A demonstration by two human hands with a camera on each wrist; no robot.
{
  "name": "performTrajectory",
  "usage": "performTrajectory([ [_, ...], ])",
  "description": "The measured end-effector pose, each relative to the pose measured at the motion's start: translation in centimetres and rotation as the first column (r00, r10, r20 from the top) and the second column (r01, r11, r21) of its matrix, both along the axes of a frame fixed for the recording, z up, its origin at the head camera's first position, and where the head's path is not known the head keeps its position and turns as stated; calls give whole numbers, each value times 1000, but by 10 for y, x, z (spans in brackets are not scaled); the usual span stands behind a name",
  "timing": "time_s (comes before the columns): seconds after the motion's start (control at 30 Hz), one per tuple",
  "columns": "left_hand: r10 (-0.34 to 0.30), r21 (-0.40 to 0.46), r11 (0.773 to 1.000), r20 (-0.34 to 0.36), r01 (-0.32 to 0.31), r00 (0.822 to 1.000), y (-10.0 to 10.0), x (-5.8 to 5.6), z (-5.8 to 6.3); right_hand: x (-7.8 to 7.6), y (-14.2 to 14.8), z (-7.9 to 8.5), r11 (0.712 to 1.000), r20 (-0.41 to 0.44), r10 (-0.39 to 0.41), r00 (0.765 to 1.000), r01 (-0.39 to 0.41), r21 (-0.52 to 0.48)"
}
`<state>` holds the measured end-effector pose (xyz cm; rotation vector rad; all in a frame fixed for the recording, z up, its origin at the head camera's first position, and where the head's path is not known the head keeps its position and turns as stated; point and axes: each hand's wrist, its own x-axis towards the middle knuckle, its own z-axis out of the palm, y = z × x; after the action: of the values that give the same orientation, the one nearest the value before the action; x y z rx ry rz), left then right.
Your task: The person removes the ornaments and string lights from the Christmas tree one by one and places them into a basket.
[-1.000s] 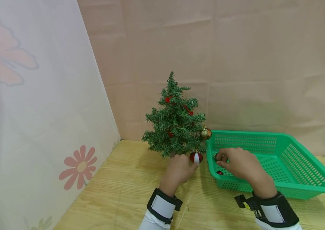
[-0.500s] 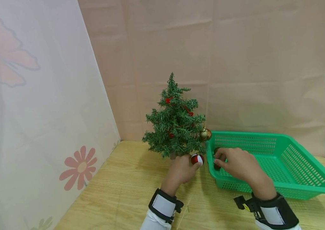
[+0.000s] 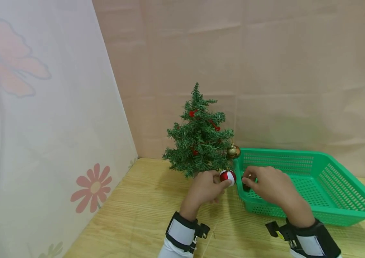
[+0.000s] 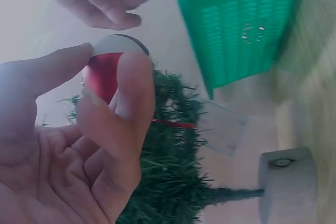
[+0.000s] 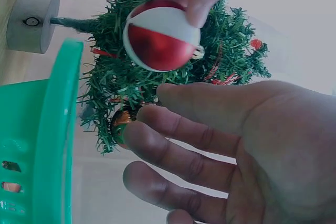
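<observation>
In the head view my left hand (image 3: 203,186) pinches a red-and-white Christmas bauble (image 3: 227,177) between thumb and fingers, just below the lower right branches of a small artificial Christmas tree (image 3: 198,143). The left wrist view shows the bauble (image 4: 102,77) at the fingertips, partly covered by a finger. My right hand (image 3: 268,182) hovers over the left end of a green plastic basket (image 3: 314,215). Seen from the right wrist, that hand (image 5: 283,140) holds nothing, its fingers relaxed beside the bauble (image 5: 160,40). A dark item (image 3: 246,187) lies beneath its fingertips, mostly hidden.
Gold and brown baubles (image 3: 233,151) hang on the tree's right side, beside the basket's left corner. Red decorations (image 3: 215,125) sit among the branches. The tree stands on a grey round base (image 4: 289,187). A patterned white sheet (image 3: 56,125) borders the wooden table (image 3: 131,215) at left.
My left hand has brought the bauble slightly right and turned it, showing more of its red and white sides. My right hand has stayed over the basket's left end with small finger movements.
</observation>
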<state>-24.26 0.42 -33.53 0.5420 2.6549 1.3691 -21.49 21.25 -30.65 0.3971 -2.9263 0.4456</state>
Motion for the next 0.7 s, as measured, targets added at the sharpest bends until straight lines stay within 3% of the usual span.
performTrajectory([
  [0.3,-1,164,986,-6,2,1000,-3,6,12,5,-3,7,1000,-42,5,999,-5,10],
  [0.57,2,153,988,-38,4,999,-4,8,19,8,-3,11,1000,-81,13,997,-12,14],
  [0.7,47,176,984,-47,-38,998,-5,9,21,8,-4,12,1000,-95,17,995,-15,20],
])
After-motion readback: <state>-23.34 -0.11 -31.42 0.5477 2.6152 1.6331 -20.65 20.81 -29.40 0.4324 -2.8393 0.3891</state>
